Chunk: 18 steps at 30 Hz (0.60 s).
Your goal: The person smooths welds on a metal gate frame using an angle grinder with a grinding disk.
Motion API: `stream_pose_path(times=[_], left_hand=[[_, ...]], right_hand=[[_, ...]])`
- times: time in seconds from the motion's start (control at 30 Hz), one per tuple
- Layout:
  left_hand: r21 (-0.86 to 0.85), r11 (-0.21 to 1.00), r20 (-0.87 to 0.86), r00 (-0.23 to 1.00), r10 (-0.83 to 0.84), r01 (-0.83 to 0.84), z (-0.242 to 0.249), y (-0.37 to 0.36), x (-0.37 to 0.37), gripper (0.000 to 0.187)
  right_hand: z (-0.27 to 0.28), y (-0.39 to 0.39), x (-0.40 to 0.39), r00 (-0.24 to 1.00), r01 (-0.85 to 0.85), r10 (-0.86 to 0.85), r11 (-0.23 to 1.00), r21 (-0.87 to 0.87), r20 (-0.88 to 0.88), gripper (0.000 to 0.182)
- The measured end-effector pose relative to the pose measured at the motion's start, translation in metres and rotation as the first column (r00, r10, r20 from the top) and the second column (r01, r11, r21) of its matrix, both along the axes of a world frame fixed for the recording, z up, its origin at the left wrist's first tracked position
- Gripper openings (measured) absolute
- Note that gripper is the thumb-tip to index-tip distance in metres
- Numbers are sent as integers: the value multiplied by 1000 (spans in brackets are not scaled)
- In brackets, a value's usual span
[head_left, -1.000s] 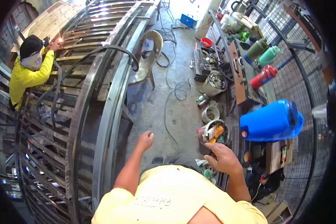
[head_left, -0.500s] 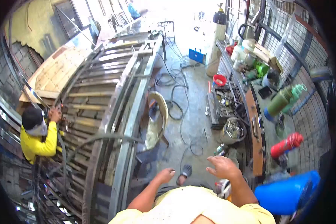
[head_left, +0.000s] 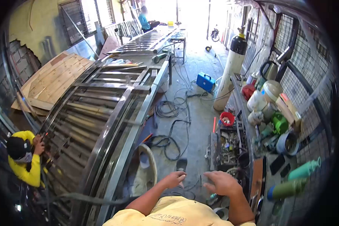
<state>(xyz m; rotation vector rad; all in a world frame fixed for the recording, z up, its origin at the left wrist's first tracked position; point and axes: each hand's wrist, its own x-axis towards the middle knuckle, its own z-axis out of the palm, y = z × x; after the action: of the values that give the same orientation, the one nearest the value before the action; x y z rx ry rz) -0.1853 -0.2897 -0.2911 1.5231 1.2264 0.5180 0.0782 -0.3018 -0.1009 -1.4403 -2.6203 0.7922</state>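
Both hands are held low in front of the body over the concrete floor. My left hand has its fingers curled loosely, and whether anything sits in it cannot be made out. To its right, my right hand has spread fingers and holds nothing. Near my left hand stands a curved, pale-rimmed container. A metal gate frame lies along the left side. Metal parts in a tray and a red bowl are ahead of my right hand.
A person in yellow works at the frame's left edge; another in teal sits far back. Cables cross the floor near a blue case. A tall gas cylinder and a cluttered bench stand at right.
The view has moved forward and tilted up, showing more of the far end. My hands have come closer together. The person in yellow appears lower and farther left.
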Motion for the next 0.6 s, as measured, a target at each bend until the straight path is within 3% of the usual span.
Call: stream_pose_path(times=[0.07, 0.17, 0.23, 0.33, 0.37, 0.4, 0.47, 0.57, 0.6], left_hand=[[19, 1000, 56, 998, 17, -18, 1, 76, 1, 38], [96, 994, -55, 997, 49, -44, -28, 201, 1, 39], [151, 986, -83, 993, 86, -73, 7, 275, 2, 39], [286, 932, 47, 974, 220, -224, 44, 369, -9, 34], [290, 914, 74, 959, 273, -283, 61, 390, -16, 34], [268, 913, 78, 951, 298, -308, 77, 408, -26, 34], [227, 902, 95, 930, 354, -366, 96, 434, -42, 33], [126, 864, 98, 872, 479, -488, 72, 456, -63, 34], [114, 859, 86, 866, 492, -499, 58, 465, -67, 34]], right_hand=[[-6, 72, 11, 994, 88, -84, 993, 74, -65, 53], [-24, 179, 34, 972, 235, -231, 961, 146, -41, 50], [-19, 219, 47, 952, 306, -307, 940, 153, -21, 46], [-6, 272, 61, 848, 500, -525, 838, -219, -70, 46], [-9, 290, 68, 839, 524, -544, 805, -278, 6, 49], [-30, 297, 80, 841, 537, -541, 836, -113, -3, 50], [-30, 320, 79, 833, 548, -539, 835, -47, 126, 50], [-31, 366, 69, 873, 487, -470, 826, -285, 129, 51], [-28, 385, 67, 897, 443, -424, 853, -277, 129, 51]])
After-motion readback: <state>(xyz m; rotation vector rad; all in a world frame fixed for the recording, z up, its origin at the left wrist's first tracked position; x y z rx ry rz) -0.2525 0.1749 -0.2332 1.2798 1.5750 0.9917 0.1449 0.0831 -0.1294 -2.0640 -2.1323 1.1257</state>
